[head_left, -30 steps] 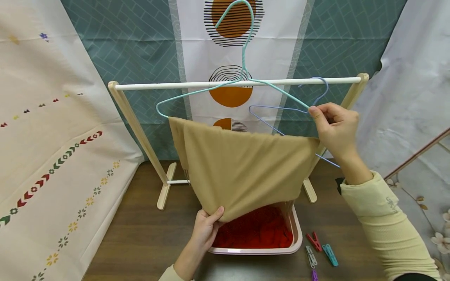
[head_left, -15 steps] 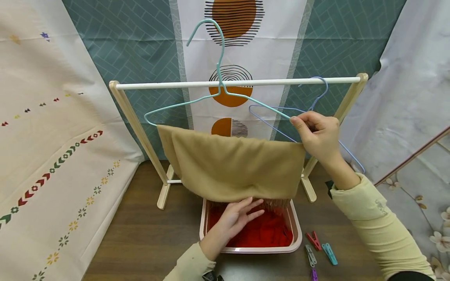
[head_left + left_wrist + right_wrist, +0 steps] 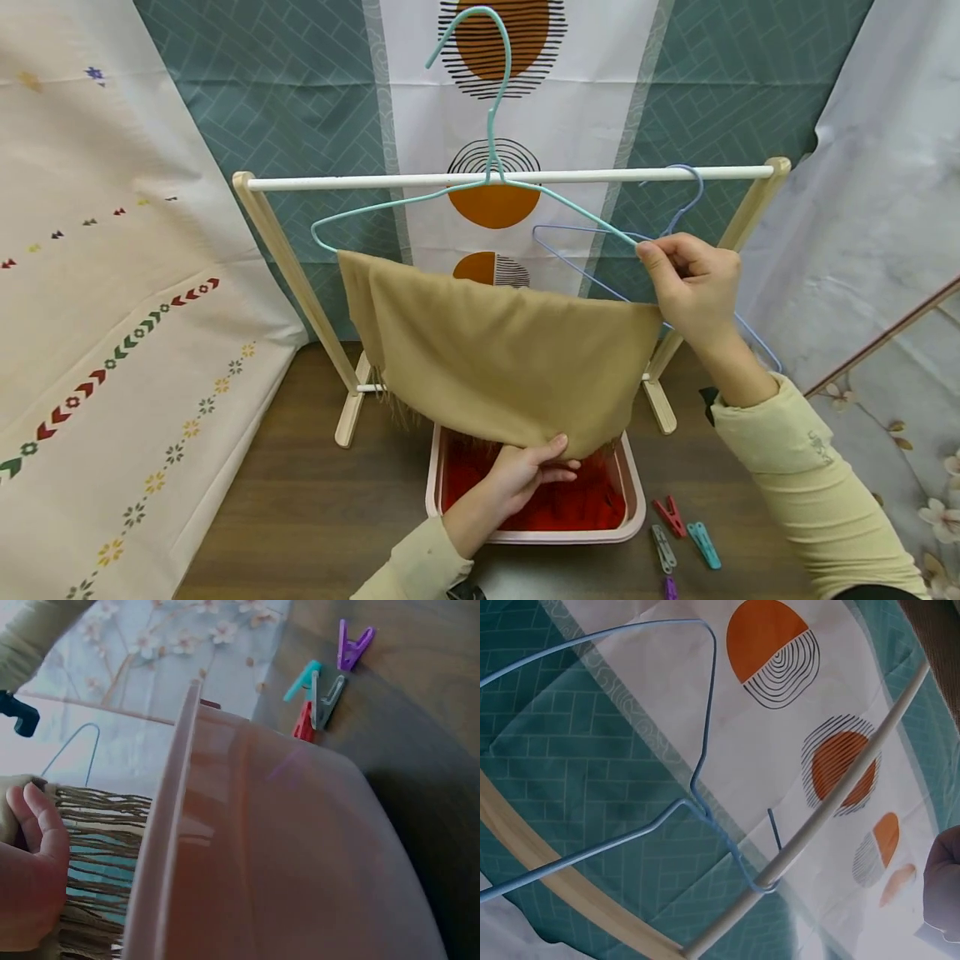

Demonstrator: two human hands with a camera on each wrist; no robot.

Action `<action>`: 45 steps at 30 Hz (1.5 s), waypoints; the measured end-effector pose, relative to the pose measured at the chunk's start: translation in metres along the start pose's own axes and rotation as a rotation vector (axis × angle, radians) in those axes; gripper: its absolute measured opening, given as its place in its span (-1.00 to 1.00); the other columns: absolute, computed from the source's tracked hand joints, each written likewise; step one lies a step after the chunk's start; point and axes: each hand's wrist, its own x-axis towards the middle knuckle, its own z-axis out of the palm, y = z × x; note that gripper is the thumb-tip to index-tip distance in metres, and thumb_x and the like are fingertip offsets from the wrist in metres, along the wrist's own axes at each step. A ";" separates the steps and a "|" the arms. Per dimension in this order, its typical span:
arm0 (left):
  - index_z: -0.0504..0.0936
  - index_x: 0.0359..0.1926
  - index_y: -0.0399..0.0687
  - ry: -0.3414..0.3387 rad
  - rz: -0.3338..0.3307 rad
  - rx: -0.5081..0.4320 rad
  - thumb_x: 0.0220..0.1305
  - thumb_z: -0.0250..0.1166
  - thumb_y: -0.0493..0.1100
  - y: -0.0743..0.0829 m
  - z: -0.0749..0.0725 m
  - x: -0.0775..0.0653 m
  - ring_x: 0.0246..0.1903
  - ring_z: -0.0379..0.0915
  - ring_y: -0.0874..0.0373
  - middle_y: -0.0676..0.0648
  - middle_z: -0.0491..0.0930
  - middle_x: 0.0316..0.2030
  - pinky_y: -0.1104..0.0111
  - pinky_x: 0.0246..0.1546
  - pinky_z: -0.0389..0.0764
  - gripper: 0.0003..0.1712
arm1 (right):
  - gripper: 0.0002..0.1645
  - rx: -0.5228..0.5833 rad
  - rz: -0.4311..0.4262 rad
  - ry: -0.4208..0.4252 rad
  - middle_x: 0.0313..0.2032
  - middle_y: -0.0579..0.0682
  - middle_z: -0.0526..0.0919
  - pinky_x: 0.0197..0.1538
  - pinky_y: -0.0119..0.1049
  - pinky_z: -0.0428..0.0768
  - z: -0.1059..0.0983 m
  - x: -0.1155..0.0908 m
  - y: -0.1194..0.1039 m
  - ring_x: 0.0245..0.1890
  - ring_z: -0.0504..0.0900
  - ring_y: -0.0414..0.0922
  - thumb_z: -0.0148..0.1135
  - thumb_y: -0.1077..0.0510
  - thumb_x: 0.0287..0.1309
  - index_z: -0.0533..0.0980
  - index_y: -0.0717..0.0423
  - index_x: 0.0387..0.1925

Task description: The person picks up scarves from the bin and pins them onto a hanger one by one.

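Two grips: right hand (image 3: 693,283) on mint hanger (image 3: 491,125), left hand (image 3: 517,479) on tan cloth (image 3: 502,350); a lopsided tug could slide the cloth off.

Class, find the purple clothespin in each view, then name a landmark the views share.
Head: bottom edge, right of centre, the purple clothespin.
Left wrist: near the top edge, right of centre.
Right wrist: not in it.
Shared landmark: the blue hanger, apparently seen only in part, at left, in the left wrist view.
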 end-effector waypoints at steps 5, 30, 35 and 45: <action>0.52 -0.34 -0.17 -0.039 -0.021 0.028 0.23 0.13 -0.36 -0.007 -0.003 -0.005 -0.47 0.57 0.14 -0.02 0.58 -0.46 0.22 -0.31 0.59 -0.94 | -0.84 -0.032 0.023 0.024 -0.83 -0.27 0.30 -0.68 -0.60 0.04 -0.006 0.003 0.001 -0.82 0.10 -0.43 0.21 0.55 -0.17 0.48 0.47 -0.74; 0.48 -0.34 0.02 0.166 0.290 -0.207 0.36 0.00 -0.13 0.061 -0.111 -0.032 -0.46 0.49 0.20 0.06 0.57 -0.49 0.41 -0.39 0.48 -0.84 | -0.78 0.024 -0.013 -0.031 -0.85 -0.18 0.28 -0.68 -0.59 0.05 -0.019 0.001 -0.006 -0.81 0.09 -0.40 0.24 0.44 -0.09 0.47 0.46 -0.74; 0.55 -0.44 -0.07 0.274 0.413 -0.247 0.32 0.05 -0.21 0.073 -0.127 -0.039 -0.60 0.43 0.27 0.03 0.54 -0.58 0.51 -0.50 0.44 -0.78 | -0.75 0.001 -0.009 0.001 -0.84 -0.22 0.30 -0.68 -0.61 0.06 -0.023 0.001 -0.006 -0.81 0.10 -0.42 0.25 0.42 -0.08 0.47 0.47 -0.75; 0.56 -0.31 -0.07 0.062 0.631 -0.129 0.28 0.02 -0.42 0.077 -0.143 -0.048 -0.52 0.45 0.28 0.04 0.53 -0.44 0.52 -0.45 0.44 -0.77 | -0.76 0.004 -0.006 -0.010 -0.85 -0.21 0.29 -0.69 -0.61 0.07 -0.027 -0.002 -0.006 -0.82 0.11 -0.42 0.25 0.43 -0.11 0.46 0.47 -0.76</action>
